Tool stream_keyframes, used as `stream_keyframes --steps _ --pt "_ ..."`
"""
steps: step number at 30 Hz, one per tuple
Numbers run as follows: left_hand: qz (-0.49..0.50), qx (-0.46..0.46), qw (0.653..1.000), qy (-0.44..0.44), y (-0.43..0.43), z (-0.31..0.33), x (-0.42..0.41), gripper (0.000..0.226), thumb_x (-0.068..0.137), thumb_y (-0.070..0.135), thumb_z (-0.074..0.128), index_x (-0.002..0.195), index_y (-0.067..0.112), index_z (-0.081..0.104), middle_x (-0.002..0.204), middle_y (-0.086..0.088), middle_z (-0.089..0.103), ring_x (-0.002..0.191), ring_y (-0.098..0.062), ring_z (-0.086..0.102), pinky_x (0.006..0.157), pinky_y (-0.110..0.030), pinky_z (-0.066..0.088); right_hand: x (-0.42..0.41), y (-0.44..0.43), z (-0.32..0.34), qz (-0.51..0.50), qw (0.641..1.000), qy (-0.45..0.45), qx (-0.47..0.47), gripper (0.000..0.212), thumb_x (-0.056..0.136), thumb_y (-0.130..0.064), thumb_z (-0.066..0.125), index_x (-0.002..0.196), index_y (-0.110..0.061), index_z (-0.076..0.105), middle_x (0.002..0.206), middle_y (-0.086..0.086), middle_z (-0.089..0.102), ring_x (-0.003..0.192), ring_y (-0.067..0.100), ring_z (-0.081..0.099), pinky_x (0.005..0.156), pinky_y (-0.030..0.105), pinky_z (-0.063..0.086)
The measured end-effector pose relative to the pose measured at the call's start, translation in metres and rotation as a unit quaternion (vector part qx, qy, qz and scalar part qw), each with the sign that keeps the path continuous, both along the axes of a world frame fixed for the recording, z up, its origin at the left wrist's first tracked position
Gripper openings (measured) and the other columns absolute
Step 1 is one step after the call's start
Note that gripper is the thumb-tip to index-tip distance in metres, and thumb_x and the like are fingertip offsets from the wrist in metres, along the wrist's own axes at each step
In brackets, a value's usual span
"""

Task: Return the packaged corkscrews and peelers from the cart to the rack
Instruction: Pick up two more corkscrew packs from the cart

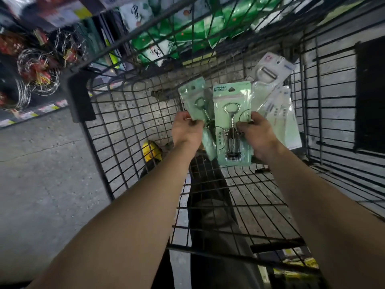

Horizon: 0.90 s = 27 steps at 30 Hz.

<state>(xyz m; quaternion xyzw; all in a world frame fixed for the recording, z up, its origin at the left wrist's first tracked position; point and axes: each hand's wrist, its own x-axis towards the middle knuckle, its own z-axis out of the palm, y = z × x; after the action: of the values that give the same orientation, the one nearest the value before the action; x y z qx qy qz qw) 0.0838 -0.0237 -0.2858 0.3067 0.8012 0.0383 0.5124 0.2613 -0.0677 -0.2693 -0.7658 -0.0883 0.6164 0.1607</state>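
— Two corkscrew packs are in our hands now, yes?

— Yes. Our right hand [257, 134] holds the right corkscrew pack [231, 105], a mint-green card with a metal corkscrew under clear plastic. The thumb presses on the front near the right edge and the other fingers are behind the card, so we pinch it.

— And the other one?

— Our left hand [188, 130] grips the left corkscrew pack [193, 94], also green. The fingers are curled round its lower part. This pack is just beside the first one, and its right edge goes a little behind it.

— Where are they in relation to the cart [125, 113]?

— Both are held upright inside the basket, above its wire bottom.

— What do we see of the peelers?

— One peeler pack [273, 69], a white card, sits tilted near the far right corner of the cart. Below it, several white packs [279, 115] lie in a loose pile behind our right hand. We cannot tell what is inside them.

— Anything else?

— Green bags [187, 28] show through the far wall of the cart. On the left a shelf [35, 67] carries blurred wire goods. Under the basket a yellow object [152, 152] is on the grey floor [41, 174].
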Motion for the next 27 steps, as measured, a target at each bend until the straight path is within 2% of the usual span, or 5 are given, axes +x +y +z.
stream_keyframes --steps 3,7,18,23,27 --pt "-0.041 0.027 0.999 0.015 0.007 0.034 -0.017 0.023 0.095 0.015 0.071 0.117 0.018 0.064 0.093 0.011 0.067 0.069 0.001 0.056 0.046 -0.004 0.040 0.001 0.003 0.039 0.002 1.000 0.005 0.019 0.058 0.099 -0.016 0.066 0.151 -0.007 0.042 0.118 -0.002 0.060 0.089 0.011 0.062 0.065 0.011 0.051" --pt "-0.089 0.049 0.995 0.012 0.010 0.092 -0.038 0.026 0.095 0.023 0.066 0.119 0.019 0.075 0.107 0.001 0.077 0.069 -0.004 0.059 0.050 -0.013 0.044 0.002 0.003 0.099 -0.019 0.999 0.014 0.038 0.053 0.099 -0.013 0.065 0.148 -0.005 0.044 0.107 -0.005 0.063 0.098 0.006 0.058 0.077 0.019 0.050" --pt "0.019 0.119 0.992 -0.026 0.002 0.235 -0.092 0.036 0.101 0.027 0.066 0.131 0.008 0.065 0.126 -0.013 0.073 0.108 -0.031 0.070 0.093 -0.040 0.059 -0.024 0.015 0.234 0.022 0.987 0.013 0.158 0.078 0.094 -0.022 0.073 0.158 -0.007 0.031 0.161 0.010 0.041 0.145 0.030 0.043 0.121 0.045 0.035" --pt "0.029 0.175 0.983 -0.040 -0.008 0.299 -0.136 0.032 0.101 0.016 0.061 0.129 0.001 0.064 0.083 -0.005 0.064 0.062 -0.015 0.052 0.050 -0.024 0.042 -0.061 0.012 0.290 0.050 0.977 0.003 0.210 0.062 0.094 -0.020 0.074 0.147 -0.002 0.048 0.140 0.004 0.061 0.123 0.023 0.059 0.105 0.036 0.046" --pt "0.061 0.210 0.974 -0.062 -0.042 0.348 -0.188 0.025 0.102 0.014 0.061 0.125 0.007 0.068 0.087 -0.001 0.065 0.063 -0.013 0.050 0.055 -0.027 0.039 -0.101 -0.010 0.332 0.066 0.963 -0.017 0.260 0.045 0.090 -0.021 0.076 0.132 -0.007 0.065 0.127 0.004 0.071 0.118 0.024 0.065 0.104 0.037 0.050"
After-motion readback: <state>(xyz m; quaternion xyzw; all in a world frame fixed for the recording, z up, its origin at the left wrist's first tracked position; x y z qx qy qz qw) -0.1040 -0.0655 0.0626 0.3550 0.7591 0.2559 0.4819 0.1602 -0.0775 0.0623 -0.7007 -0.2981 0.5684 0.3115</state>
